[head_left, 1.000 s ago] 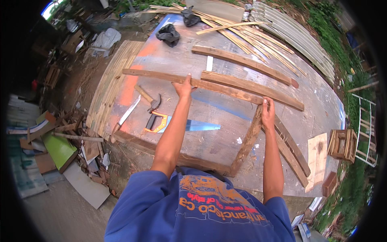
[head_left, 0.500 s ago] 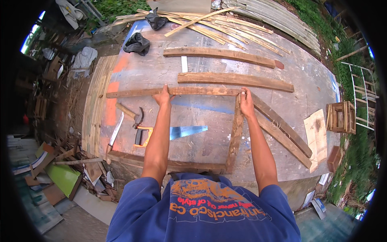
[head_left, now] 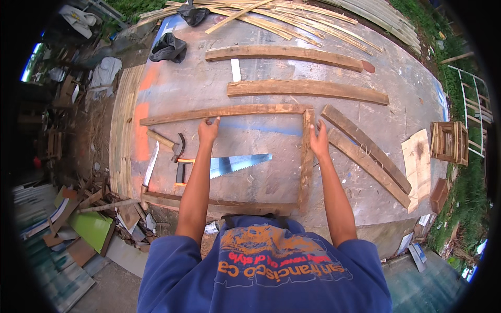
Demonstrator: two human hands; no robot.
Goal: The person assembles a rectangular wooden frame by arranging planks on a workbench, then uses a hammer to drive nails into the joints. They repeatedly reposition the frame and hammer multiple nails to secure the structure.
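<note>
A long wooden plank (head_left: pixel 229 111) lies crosswise on the grey work slab (head_left: pixel 271 167). My left hand (head_left: pixel 208 129) rests its fingertips on the plank's near edge. A shorter plank (head_left: pixel 306 156) runs toward me from the long plank's right end, forming a corner. My right hand (head_left: pixel 318 138) presses against that upright plank's right side near the corner. A third plank (head_left: pixel 219 204) lies along the slab's near edge. Neither hand has its fingers wrapped around anything.
A handsaw (head_left: pixel 224 166), a hammer (head_left: pixel 168 142) and a long knife (head_left: pixel 150 167) lie left of my left arm. More planks (head_left: pixel 308 88) lie beyond, two slanted planks (head_left: pixel 365 151) at right. A small wooden crate (head_left: pixel 448 141) stands far right; scrap wood piles at left.
The view has shifted, so the slab sits more squarely. Both hands stay on the same two planks; the short plank's far end now meets the long plank at a tighter corner.
</note>
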